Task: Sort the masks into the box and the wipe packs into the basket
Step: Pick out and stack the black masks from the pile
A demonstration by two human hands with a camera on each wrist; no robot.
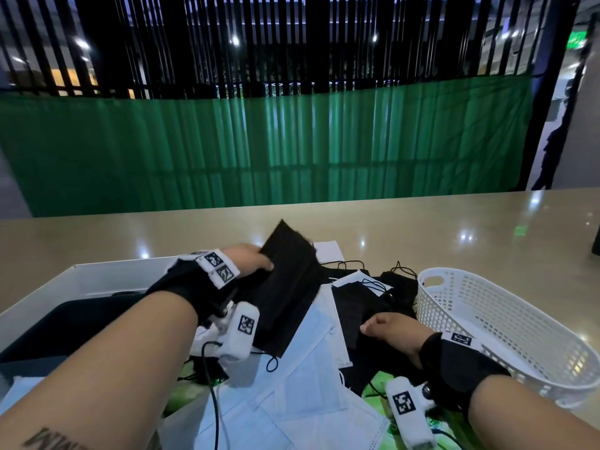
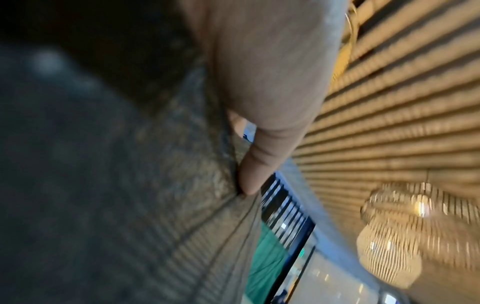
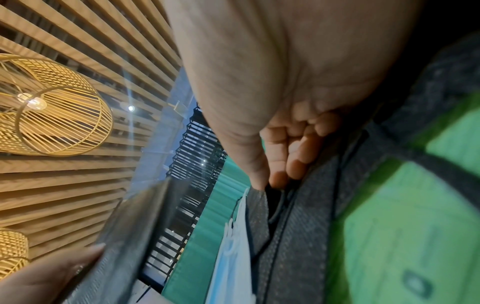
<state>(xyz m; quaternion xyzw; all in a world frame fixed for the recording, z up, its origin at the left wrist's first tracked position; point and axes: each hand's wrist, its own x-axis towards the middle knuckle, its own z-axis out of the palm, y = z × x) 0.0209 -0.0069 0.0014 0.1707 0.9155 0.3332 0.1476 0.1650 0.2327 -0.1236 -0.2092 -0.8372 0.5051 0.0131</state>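
On the beige table [image 1: 422,228], things lie in a row along the near edge: a white box [image 1: 97,271] at the left, a heap of masks in the middle, a white plastic basket [image 1: 506,319] with a perforated wall at the right. Behind the table hangs a green curtain [image 1: 259,147] below dark vertical slats.

Black cloth already lies inside the box, partly hidden by the left forearm. The basket stands just beside the heap, its near-left wall close to the right wrist; what it holds cannot be made out.

The heap is mixed: pale blue masks [image 1: 311,368] spread toward the viewer, black masks [image 1: 386,293] with thin ear loops piled further back, and green wipe packs [image 1: 376,384] showing only in patches underneath.

The left hand [image 1: 246,259] holds a black mask [image 1: 289,280] up off the heap, tilted on edge between box and pile; the thumb lies across its face and the fingers are behind it, so this grip is clamped on the mask. The left wrist view shows the thumb [image 2: 259,160] pressed flat against the dark pleated fabric.

The right hand [image 1: 389,329] rests low on the black masks at the heap's right side, just left of the basket. In the right wrist view its fingers [image 3: 298,158] are curled, pinching an edge of dark fabric [image 3: 285,236], with a green wipe pack [image 3: 402,205] directly below.
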